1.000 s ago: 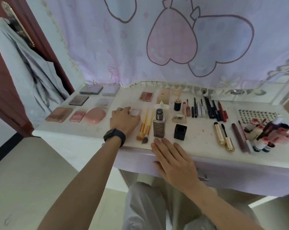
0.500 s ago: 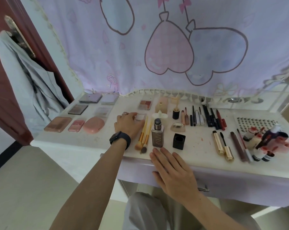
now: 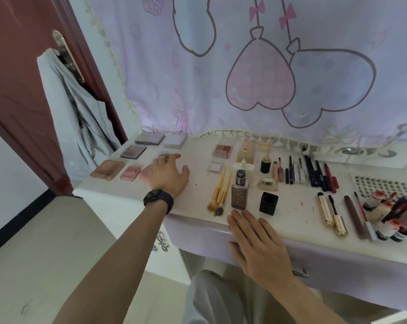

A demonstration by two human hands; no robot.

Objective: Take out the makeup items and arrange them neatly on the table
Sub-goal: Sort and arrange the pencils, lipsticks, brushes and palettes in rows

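The foundation bottle (image 3: pixel 239 195) bears a zigzag mark but no legible words. It stands upright just beyond the fingertips of the right hand (image 3: pixel 258 244), which lies flat on the front edge of the table (image 3: pixel 298 216), fingers straight and slightly apart. The left hand (image 3: pixel 168 175), fingers spread, covers part of a round pink compact (image 3: pixel 146 176). Two gold tubes (image 3: pixel 325 210) lie to the right.

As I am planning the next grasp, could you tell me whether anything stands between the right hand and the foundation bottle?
Nothing visible does. The right hand lies flat at the table edge, fingertips just short of the foundation bottle; makeup brushes lie left of it, a black cap right.
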